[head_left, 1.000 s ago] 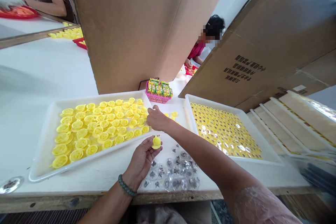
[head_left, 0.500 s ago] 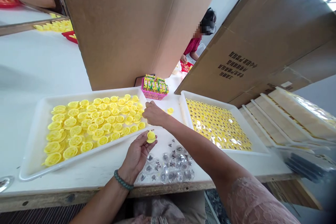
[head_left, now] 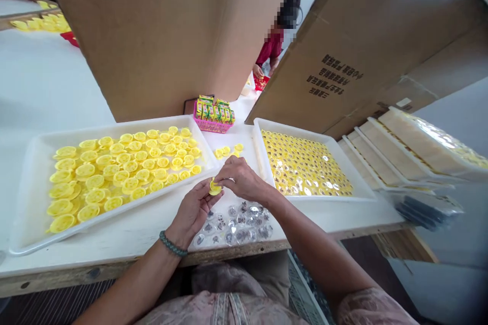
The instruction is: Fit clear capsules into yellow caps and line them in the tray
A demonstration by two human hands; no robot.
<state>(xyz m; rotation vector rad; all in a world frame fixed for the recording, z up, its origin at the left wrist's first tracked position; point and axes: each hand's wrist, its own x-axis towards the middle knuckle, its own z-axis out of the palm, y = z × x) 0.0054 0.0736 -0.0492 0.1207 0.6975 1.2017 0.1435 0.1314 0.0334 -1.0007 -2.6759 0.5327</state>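
My left hand (head_left: pixel 194 206) holds a small yellow plastic cup-shaped piece (head_left: pixel 215 189) between thumb and fingers, above the front of the table. My right hand (head_left: pixel 241 179) meets it from the right, its fingers pinched at the top of that same piece; whether they hold a second small part is hidden. Just below the hands lie several clear round domes (head_left: pixel 241 233) with dark printed figures. A few loose yellow pieces (head_left: pixel 225 151) rest on the table behind my right hand. To the left, a white tray (head_left: pixel 28 203) carries many similar yellow cup-shaped pieces.
A second white tray (head_left: pixel 324 198), filled with yellow pieces bearing dark figures, lies at right. A pink basket (head_left: pixel 213 126) of small green-yellow boxes stands behind. Cardboard panels (head_left: pixel 152 35) rise at the back; stacked trays (head_left: pixel 396 147) lean at right. A co-worker (head_left: pixel 272 45) sits beyond.
My right hand has come from the left tray's right edge toward me, to the yellow piece in my left hand. The view has shifted, and loose yellow pieces behind the hand now show.
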